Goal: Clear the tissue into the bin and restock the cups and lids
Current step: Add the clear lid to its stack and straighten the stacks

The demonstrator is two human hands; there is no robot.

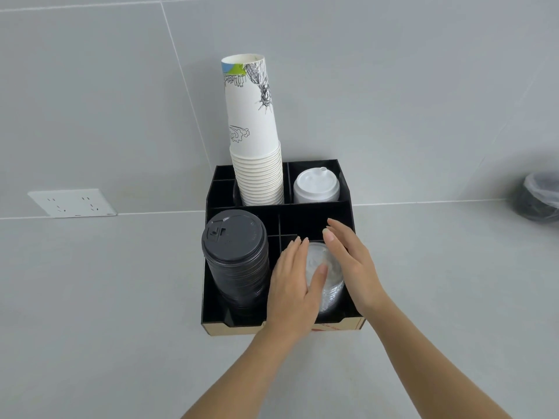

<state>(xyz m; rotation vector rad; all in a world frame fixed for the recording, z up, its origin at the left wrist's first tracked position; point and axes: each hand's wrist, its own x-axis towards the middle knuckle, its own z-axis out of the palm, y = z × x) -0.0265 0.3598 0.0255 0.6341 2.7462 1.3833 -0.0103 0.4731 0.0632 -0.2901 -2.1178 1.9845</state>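
A black compartmented organiser stands on the grey counter. Its back left cell holds a tall stack of white printed paper cups; the back right cell holds white lids. In the front left cell stands a stack of black lids. A stack of clear lids sits in the front right cell. My left hand lies flat against its left side and my right hand against its right side, fingers straight and apart. Neither hand is closed around the stack.
A white power socket plate is set in the wall at the left. A dark bin with a clear liner stands at the far right edge. The organiser's base has a brown cardboard front.
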